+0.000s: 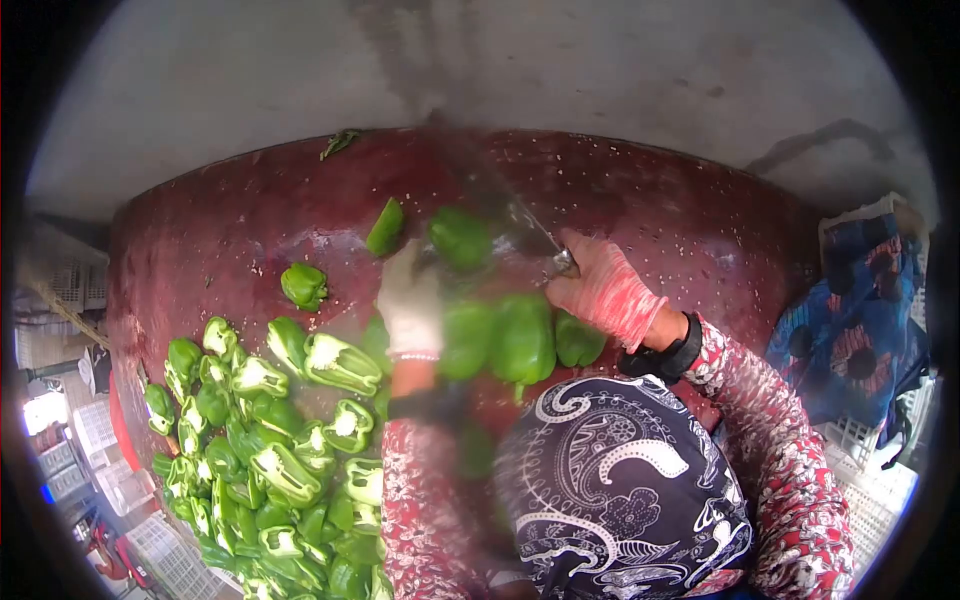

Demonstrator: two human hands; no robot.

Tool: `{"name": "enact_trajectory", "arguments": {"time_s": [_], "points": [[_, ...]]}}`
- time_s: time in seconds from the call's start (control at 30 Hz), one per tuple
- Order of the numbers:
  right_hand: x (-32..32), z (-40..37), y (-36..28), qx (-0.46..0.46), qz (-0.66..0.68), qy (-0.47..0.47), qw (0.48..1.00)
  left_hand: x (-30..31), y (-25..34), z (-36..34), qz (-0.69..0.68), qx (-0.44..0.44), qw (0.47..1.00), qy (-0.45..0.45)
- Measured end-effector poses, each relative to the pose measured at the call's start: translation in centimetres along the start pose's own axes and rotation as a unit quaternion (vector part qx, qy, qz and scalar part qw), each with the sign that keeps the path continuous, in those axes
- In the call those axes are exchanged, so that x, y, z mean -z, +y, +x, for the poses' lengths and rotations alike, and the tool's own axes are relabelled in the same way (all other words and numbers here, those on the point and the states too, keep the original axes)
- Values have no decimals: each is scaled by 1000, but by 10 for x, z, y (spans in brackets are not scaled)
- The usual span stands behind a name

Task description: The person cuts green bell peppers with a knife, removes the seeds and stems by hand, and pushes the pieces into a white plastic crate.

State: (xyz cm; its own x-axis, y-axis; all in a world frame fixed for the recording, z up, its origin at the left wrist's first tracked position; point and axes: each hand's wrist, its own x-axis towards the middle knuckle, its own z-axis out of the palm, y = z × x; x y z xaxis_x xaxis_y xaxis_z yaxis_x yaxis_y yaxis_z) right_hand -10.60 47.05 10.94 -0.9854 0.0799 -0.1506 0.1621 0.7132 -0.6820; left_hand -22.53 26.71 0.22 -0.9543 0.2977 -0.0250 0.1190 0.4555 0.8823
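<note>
My right hand (608,288), in a red and white knit glove, is closed around the handle of a knife (538,226). Its blade points up and left over the table. To the left is my left hand (412,300), in a pale glove; a smear hides its fingers. Just right of it lies a green bell pepper (460,238), and a cut pepper piece (385,228) is up and left of the fingers. Several whole peppers (522,338) sit below and between the hands. A smaller pepper (303,287) rests apart, farther left.
A large pile of halved green peppers (285,470) covers the lower left of the dark red table (690,215). White crates (160,550) stand at lower left. Blue patterned cloth (850,310) hangs at right. A head in a black paisley scarf (625,490) fills the lower middle.
</note>
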Motion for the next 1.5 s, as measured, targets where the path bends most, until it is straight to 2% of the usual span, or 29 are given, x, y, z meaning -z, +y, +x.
{"name": "enact_trajectory", "arguments": {"time_s": [0.07, 0.1, 0.27, 0.33, 0.4, 0.47, 0.5, 0.53, 0.57, 0.6, 0.67, 0.7, 0.73, 0.77, 0.8, 0.87, 0.93, 1.0, 1.07, 1.13, 1.17, 1.27, 1.3, 1.33, 1.37, 1.4, 1.43, 1.47, 1.5], "points": [[-5, 4, 4, 200, -114, 102, 968, 3, 8, -4, 12, 14, 999, 30], [-11, 9, 8, 200, -114, 102, 968, 2, 10, -5, 12, 14, 999, 30], [-56, 53, 28, 29, -100, -117, 988, 10, 22, -16, 102, -10, 991, 84], [-42, 47, 4, 11, -85, -100, 991, 24, 36, -29, 78, -2, 993, 91], [-34, 45, -18, -187, 66, -107, 974, 45, 40, -46, 62, 17, 993, 103], [-36, 21, 8, -152, 94, -135, 974, 74, 34, -63, 98, 47, 982, 155], [-15, 8, -7, 68, -1, -21, 997, 92, 44, -73, 40, 77, 985, 148], [-1, -2, -18, 284, -94, 97, 949, 104, 35, -83, 3, 157, 976, 149], [3, -10, -20, 286, -90, 93, 949, 109, 27, -94, 34, 144, 985, 88], [7, -16, -22, 268, -79, 63, 958, 111, 26, -99, 64, 129, 989, 27], [9, -23, -32, 253, -68, 33, 964, 89, 48, -103, 172, 10, 984, -40], [8, -26, -38, 73, 54, -36, 995, 74, 45, -101, 246, -102, 964, -1], [6, -29, -43, -111, 170, -104, 974, 61, 52, -92, 277, -97, 956, -19], [-9, -33, -30, -45, 212, -61, 974, 52, 57, -83, 305, -92, 947, -38], [-14, -35, -30, -43, 211, -63, 975, 48, 59, -76, 305, -91, 948, -35], [-20, -37, -33, -82, 259, -66, 960, 44, 66, -66, 252, 63, 957, -127], [-22, -36, -39, -119, 308, -68, 941, 48, 71, -77, 286, 24, 947, -145], [-26, -36, -41, -137, 335, -64, 930, 34, 58, -100, 175, 209, 962, 16], [-30, -34, -43, -197, 262, -104, 939, 24, 42, -109, 177, 215, 959, 49], [-23, -35, -59, -209, 202, -107, 951, 16, 33, -113, 86, 266, 954, 106], [-20, -35, -64, -215, 142, -107, 960, 14, 29, -113, 84, 267, 954, 105], [-24, -38, -64, -211, 163, -122, 956, 14, 27, -109, 68, 304, 945, 99], [-13, -28, -88, -230, 52, -156, 959, 15, 34, -110, 100, 294, 945, 102], [-32, -26, -78, -231, 51, -158, 959, 15, 39, -112, 132, 283, 944, 103], [-63, -23, -54, -202, 0, -203, 958, 15, 40, -111, 131, 281, 945, 104], [-64, -9, -70, -171, -53, -247, 952, 15, 42, -111, 153, 256, 949, 97], [-64, -21, -98, -157, -98, -157, 970, 16, 43, -116, 178, 235, 951, 89], [-88, -19, -76, -157, -97, -154, 971, 19, 46, -118, 178, 232, 952, 89], [-130, -11, -30, -107, -114, -179, 971, 22, 52, -115, 151, 241, 955, 80]]}}
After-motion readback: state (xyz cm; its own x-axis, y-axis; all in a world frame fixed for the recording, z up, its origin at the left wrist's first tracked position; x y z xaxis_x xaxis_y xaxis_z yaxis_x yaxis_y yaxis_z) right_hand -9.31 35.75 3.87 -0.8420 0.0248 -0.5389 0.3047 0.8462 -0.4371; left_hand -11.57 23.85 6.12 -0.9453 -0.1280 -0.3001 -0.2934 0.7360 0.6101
